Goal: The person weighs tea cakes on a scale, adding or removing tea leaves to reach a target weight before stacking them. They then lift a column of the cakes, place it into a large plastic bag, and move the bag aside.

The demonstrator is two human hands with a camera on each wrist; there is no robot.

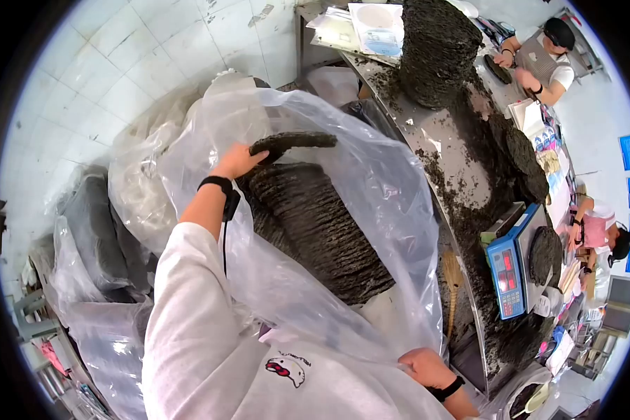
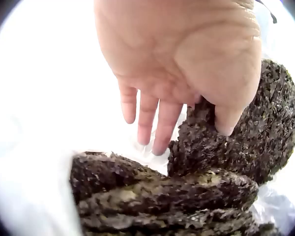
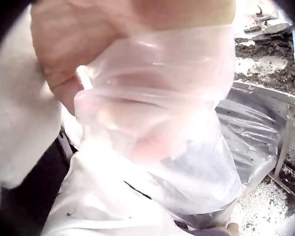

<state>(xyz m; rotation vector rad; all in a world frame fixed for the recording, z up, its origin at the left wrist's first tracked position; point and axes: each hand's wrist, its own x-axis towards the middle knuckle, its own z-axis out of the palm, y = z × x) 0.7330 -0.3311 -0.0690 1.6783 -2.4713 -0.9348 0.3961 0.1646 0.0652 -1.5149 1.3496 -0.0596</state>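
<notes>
My left hand (image 1: 236,161) pinches a round, dark dried seaweed cake (image 1: 297,142) at its edge, above a packed row of similar seaweed cakes (image 1: 322,227). In the left wrist view the thumb lies on the face of the held cake (image 2: 270,123), while the other visible fingers stretch out beside it. That row sits inside a large clear plastic bag (image 1: 388,189) with its mouth spread wide. Close to my body, my right hand (image 1: 427,367) grips the edge of the bag; in the right wrist view its curled fingers show blurred through the plastic (image 3: 177,64).
A crumb-strewn metal table (image 1: 458,182) runs along the right, bearing a tall seaweed stack (image 1: 437,52) and a blue scale (image 1: 504,276) with a cake on it. A small broom (image 1: 452,273) is beside the table edge. Filled plastic bags (image 1: 98,231) stand left; two people work beyond the table.
</notes>
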